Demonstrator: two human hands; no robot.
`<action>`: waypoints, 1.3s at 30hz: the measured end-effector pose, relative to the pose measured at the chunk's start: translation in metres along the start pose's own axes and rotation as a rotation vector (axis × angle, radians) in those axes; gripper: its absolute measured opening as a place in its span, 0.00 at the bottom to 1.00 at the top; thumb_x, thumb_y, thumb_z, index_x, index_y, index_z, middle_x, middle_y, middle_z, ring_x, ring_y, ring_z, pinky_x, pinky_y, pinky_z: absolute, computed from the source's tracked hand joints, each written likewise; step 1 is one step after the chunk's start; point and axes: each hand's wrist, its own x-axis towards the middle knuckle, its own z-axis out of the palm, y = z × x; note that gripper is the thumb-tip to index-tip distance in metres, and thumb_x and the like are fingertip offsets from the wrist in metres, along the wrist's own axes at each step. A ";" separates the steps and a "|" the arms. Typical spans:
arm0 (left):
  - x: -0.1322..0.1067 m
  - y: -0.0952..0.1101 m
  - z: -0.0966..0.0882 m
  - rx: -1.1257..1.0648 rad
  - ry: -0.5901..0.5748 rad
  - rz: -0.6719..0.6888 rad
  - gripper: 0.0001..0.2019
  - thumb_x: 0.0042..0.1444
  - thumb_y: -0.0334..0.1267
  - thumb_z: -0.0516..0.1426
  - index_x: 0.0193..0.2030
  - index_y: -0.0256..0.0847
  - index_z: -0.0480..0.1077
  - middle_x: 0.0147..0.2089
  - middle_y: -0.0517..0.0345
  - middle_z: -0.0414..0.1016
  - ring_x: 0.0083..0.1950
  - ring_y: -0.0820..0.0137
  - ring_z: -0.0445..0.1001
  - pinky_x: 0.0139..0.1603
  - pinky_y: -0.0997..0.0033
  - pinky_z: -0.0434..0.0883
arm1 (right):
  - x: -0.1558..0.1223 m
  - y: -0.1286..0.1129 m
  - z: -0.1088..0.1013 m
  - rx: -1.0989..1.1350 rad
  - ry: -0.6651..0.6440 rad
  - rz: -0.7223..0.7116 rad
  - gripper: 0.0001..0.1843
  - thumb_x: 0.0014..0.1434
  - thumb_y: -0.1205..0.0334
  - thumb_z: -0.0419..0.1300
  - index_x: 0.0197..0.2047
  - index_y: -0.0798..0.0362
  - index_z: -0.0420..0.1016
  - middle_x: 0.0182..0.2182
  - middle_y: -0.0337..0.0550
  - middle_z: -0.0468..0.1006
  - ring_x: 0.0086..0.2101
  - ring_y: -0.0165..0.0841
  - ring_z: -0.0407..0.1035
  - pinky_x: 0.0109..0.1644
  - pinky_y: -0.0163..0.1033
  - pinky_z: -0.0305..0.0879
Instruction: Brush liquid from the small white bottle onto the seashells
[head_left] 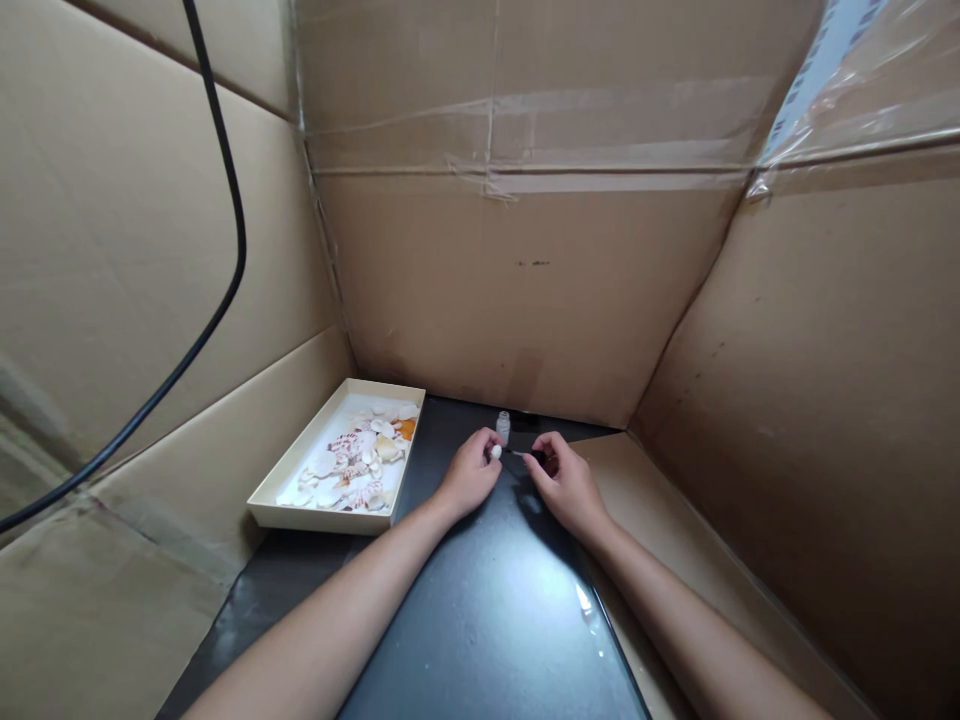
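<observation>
Between the fingertips of my left hand [471,474] is a small white shell [496,452]. My right hand [564,482] pinches the black cap [538,457] of a small applicator brush [517,453], whose thin stem points left at the shell. Whether the brush tip touches the shell is too small to tell. Just behind my hands stands a small clear bottle [503,430], upright and uncapped. To the left lies a shallow cream tray [322,518] that holds many white, striped and orange shells [364,450].
The dark tabletop [480,620] narrows toward the back. Cardboard walls [495,300] enclose it at the back and both sides, and a cardboard sheet [637,490] lies along the right. A black cable [238,230] hangs at the left.
</observation>
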 end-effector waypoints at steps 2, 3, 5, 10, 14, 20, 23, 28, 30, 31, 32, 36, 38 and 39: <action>0.000 -0.001 0.000 0.018 0.018 0.009 0.11 0.48 0.24 0.51 0.37 0.39 0.65 0.32 0.63 0.63 0.32 0.74 0.61 0.35 0.76 0.59 | 0.000 0.000 0.000 0.065 -0.010 -0.011 0.10 0.59 0.53 0.56 0.38 0.51 0.63 0.27 0.36 0.70 0.25 0.29 0.65 0.29 0.33 0.59; 0.000 -0.001 0.000 0.022 0.028 0.015 0.11 0.48 0.23 0.51 0.38 0.39 0.65 0.32 0.63 0.63 0.32 0.74 0.61 0.35 0.76 0.59 | 0.000 0.000 0.001 0.078 -0.029 -0.021 0.11 0.60 0.52 0.55 0.39 0.50 0.63 0.27 0.36 0.70 0.25 0.29 0.65 0.29 0.33 0.59; 0.001 -0.003 0.000 0.022 0.044 0.025 0.11 0.48 0.23 0.51 0.38 0.39 0.65 0.33 0.62 0.63 0.33 0.74 0.61 0.36 0.75 0.60 | -0.001 -0.001 0.002 0.041 -0.072 -0.033 0.11 0.59 0.53 0.56 0.38 0.50 0.63 0.26 0.36 0.69 0.25 0.29 0.64 0.29 0.33 0.58; 0.001 -0.004 0.000 0.002 0.051 0.019 0.11 0.48 0.23 0.50 0.37 0.39 0.64 0.33 0.62 0.64 0.32 0.74 0.61 0.35 0.75 0.60 | -0.001 -0.003 0.002 0.005 -0.080 -0.037 0.10 0.58 0.53 0.56 0.37 0.50 0.62 0.25 0.34 0.67 0.24 0.29 0.62 0.28 0.32 0.57; 0.000 -0.002 0.000 -0.013 0.038 0.017 0.11 0.48 0.23 0.50 0.38 0.39 0.64 0.32 0.63 0.64 0.33 0.74 0.61 0.35 0.76 0.60 | -0.002 -0.005 0.002 -0.035 -0.095 -0.049 0.09 0.58 0.54 0.57 0.37 0.50 0.63 0.25 0.34 0.68 0.24 0.29 0.62 0.29 0.33 0.57; 0.000 0.001 -0.001 -0.017 0.031 0.012 0.11 0.48 0.23 0.50 0.37 0.39 0.64 0.32 0.62 0.64 0.33 0.74 0.61 0.35 0.76 0.60 | -0.002 -0.004 0.002 -0.014 -0.061 -0.063 0.10 0.59 0.52 0.55 0.37 0.50 0.63 0.23 0.34 0.66 0.24 0.29 0.61 0.29 0.33 0.56; -0.001 0.002 -0.001 -0.010 0.029 0.002 0.11 0.48 0.23 0.50 0.37 0.39 0.64 0.32 0.62 0.64 0.33 0.74 0.61 0.36 0.76 0.60 | -0.002 -0.003 0.002 -0.059 -0.079 -0.041 0.10 0.59 0.52 0.56 0.37 0.50 0.64 0.22 0.33 0.66 0.23 0.29 0.61 0.28 0.32 0.55; -0.001 0.004 -0.002 -0.011 0.025 -0.001 0.10 0.49 0.23 0.50 0.37 0.39 0.64 0.32 0.63 0.64 0.33 0.74 0.61 0.36 0.76 0.60 | -0.001 -0.004 -0.001 -0.028 -0.024 -0.058 0.12 0.60 0.51 0.55 0.36 0.51 0.68 0.21 0.33 0.64 0.23 0.28 0.59 0.28 0.33 0.54; -0.001 0.004 -0.001 -0.008 0.026 0.004 0.10 0.49 0.24 0.51 0.37 0.39 0.64 0.32 0.63 0.64 0.33 0.74 0.61 0.36 0.76 0.60 | -0.001 -0.005 -0.001 -0.010 -0.070 -0.115 0.11 0.61 0.53 0.54 0.37 0.51 0.70 0.23 0.35 0.66 0.25 0.29 0.60 0.30 0.33 0.55; -0.001 0.004 -0.001 -0.004 0.027 0.006 0.10 0.49 0.24 0.51 0.37 0.39 0.64 0.32 0.63 0.64 0.33 0.74 0.61 0.36 0.76 0.60 | -0.001 -0.006 -0.002 -0.024 -0.091 -0.128 0.10 0.61 0.54 0.55 0.36 0.51 0.71 0.24 0.35 0.67 0.25 0.29 0.60 0.30 0.33 0.56; -0.001 0.004 -0.001 0.001 0.027 0.006 0.10 0.49 0.23 0.51 0.37 0.39 0.64 0.32 0.63 0.63 0.33 0.74 0.61 0.36 0.76 0.60 | -0.001 -0.006 -0.002 -0.046 -0.100 -0.128 0.09 0.61 0.55 0.55 0.36 0.51 0.71 0.24 0.36 0.68 0.25 0.29 0.61 0.31 0.33 0.56; -0.001 0.005 -0.002 0.013 0.021 0.001 0.10 0.48 0.23 0.50 0.36 0.39 0.64 0.32 0.63 0.64 0.33 0.74 0.62 0.36 0.75 0.60 | -0.001 -0.007 -0.002 -0.054 -0.054 -0.109 0.10 0.61 0.55 0.54 0.36 0.51 0.71 0.24 0.37 0.69 0.25 0.30 0.62 0.30 0.34 0.56; -0.001 0.004 -0.002 0.008 0.019 0.005 0.10 0.49 0.23 0.51 0.37 0.39 0.64 0.32 0.63 0.64 0.33 0.74 0.62 0.36 0.75 0.60 | -0.002 -0.008 -0.001 -0.006 -0.071 -0.135 0.10 0.61 0.55 0.54 0.37 0.51 0.71 0.27 0.38 0.71 0.26 0.30 0.63 0.31 0.34 0.57; -0.001 0.004 -0.002 0.006 0.018 0.008 0.10 0.49 0.23 0.51 0.37 0.39 0.64 0.32 0.63 0.64 0.33 0.74 0.62 0.36 0.75 0.60 | -0.002 -0.009 -0.001 0.003 -0.091 -0.141 0.09 0.61 0.56 0.54 0.38 0.51 0.71 0.27 0.38 0.72 0.26 0.30 0.63 0.31 0.34 0.58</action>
